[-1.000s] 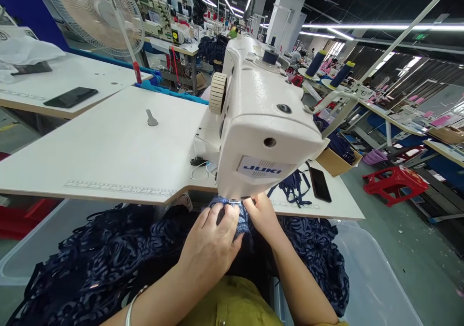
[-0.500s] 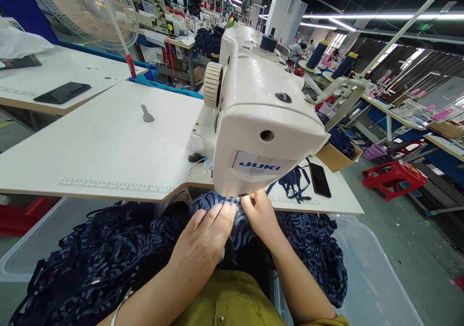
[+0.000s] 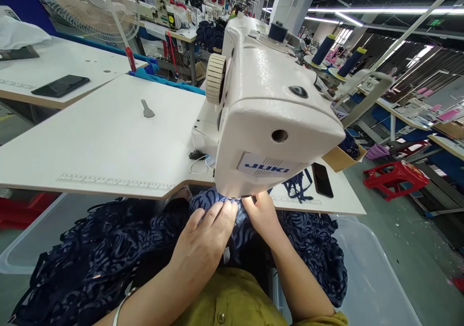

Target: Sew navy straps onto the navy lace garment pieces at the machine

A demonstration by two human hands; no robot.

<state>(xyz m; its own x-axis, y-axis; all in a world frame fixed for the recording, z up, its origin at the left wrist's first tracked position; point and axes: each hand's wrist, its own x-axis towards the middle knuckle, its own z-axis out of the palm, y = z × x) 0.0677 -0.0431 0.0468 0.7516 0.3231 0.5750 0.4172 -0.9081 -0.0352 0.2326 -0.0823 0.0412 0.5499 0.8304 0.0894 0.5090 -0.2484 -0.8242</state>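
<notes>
Dark blue patterned fabric (image 3: pixel 242 232) lies under the head of a white sewing machine (image 3: pixel 282 118) and hangs toward my lap. My left hand (image 3: pixel 208 229) rests palm down on its left part, fingers close together and curved over the cloth, thumb hidden. Just right of the fingertips, my right hand (image 3: pixel 263 215) is closed, with thumb and index finger pinching the fabric's edge close to the machine. The needle and presser foot are hidden behind the machine head.
Heaps of navy garments (image 3: pixel 97 248) lie in a clear plastic bin (image 3: pixel 373 268) below the table (image 3: pixel 108 133). A black phone (image 3: pixel 322 180) and navy straps (image 3: pixel 299 186) lie right of the machine. A small grey metal piece (image 3: pixel 147 108) sits left; a fan (image 3: pixel 90 7) stands behind.
The view has shifted slightly, so the machine head appears larger and a little further right. Both hands stay on the fabric in almost the same places.
</notes>
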